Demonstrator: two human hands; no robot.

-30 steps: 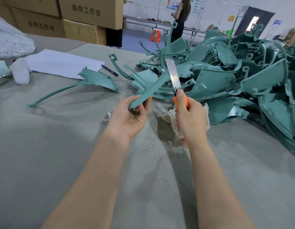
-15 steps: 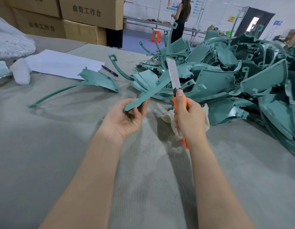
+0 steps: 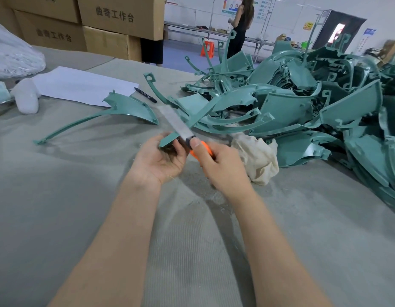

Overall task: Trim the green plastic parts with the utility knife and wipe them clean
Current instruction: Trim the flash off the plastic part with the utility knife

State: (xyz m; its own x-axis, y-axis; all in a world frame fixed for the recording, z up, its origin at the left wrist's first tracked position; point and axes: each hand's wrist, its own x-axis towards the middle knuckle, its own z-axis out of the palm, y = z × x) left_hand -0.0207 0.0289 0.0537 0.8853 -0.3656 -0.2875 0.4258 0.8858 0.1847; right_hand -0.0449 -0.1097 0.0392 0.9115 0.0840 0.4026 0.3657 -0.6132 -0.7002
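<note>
Above desk (image 3: 59,196), left hand (image 3: 161,158) pinches part (image 3: 169,138), right hand (image 3: 223,167) clasps knife (image 3: 177,124); blade close to left hand, so a slip could cut it.

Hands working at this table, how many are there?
2. The left hand holds the end of a green plastic part. The right hand, beside it, grips the orange-handled utility knife. No others show here.

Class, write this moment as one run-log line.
left hand holds green part | right hand grips utility knife | blade across part | cloth beside pile
</note>
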